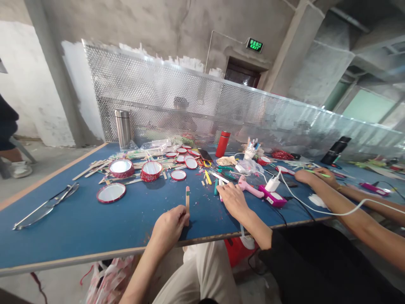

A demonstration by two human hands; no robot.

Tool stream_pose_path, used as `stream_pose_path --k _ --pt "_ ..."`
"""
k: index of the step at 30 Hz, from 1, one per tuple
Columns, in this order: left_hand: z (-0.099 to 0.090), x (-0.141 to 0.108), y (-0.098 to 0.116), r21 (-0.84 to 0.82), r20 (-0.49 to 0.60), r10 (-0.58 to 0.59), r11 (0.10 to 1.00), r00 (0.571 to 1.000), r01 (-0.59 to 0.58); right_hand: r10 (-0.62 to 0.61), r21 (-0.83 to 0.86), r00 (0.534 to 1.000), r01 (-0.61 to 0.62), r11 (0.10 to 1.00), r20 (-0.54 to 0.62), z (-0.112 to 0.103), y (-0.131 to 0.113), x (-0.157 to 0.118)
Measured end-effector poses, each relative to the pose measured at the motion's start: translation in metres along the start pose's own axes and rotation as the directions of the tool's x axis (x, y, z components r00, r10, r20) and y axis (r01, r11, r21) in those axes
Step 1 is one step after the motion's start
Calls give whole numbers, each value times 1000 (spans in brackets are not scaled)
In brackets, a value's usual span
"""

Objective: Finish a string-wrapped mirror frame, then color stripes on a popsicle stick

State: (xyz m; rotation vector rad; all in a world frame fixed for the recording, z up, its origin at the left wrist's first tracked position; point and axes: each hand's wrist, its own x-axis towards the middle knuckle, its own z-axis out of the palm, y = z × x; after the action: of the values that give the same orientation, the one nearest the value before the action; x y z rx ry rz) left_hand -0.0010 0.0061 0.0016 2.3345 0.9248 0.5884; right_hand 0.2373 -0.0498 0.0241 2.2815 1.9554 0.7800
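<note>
Upright in my left hand (169,226) is a flat wooden craft stick (187,198) with a dark green mark near its top. Its lower end is close to the table's front edge, my fingers pinching its side. My right hand (233,197) is over the table among the tools, fingers bent down at a slim white thing (220,191), which they partly hide. A teal-handled tool (216,186) lies just left of those fingertips. Right of this hand rests a pink glue gun (248,186). Beyond lie a yellow-handled tool (208,177) and several red-rimmed round pieces (178,175).
Glasses (47,207) lie at the left of the blue table (76,236). Behind stand a steel flask (122,128) and a red bottle (223,143), before a perforated metal screen (152,93). A purple power strip (272,196) trails cables. A co-worker's arms (338,196) work at right.
</note>
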Motion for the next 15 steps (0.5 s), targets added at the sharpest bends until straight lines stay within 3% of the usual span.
stream_pose_path --k 6,11,13,15 --pt "2 -1 0 -20 1 -13 1000 1000 13 -14 21 999 15 1000 -32 4 1 1" --pt "2 -2 0 -32 0 -17 999 1000 17 15 85 992 -4 996 -122 -12 -3 -1" --pt "1 -2 1 -21 2 -25 999 1000 25 30 208 970 21 978 -240 -23 -15 -9" --pt "1 -2 2 -10 -2 -34 999 999 34 88 519 870 205 830 -484 -32 -35 -20"
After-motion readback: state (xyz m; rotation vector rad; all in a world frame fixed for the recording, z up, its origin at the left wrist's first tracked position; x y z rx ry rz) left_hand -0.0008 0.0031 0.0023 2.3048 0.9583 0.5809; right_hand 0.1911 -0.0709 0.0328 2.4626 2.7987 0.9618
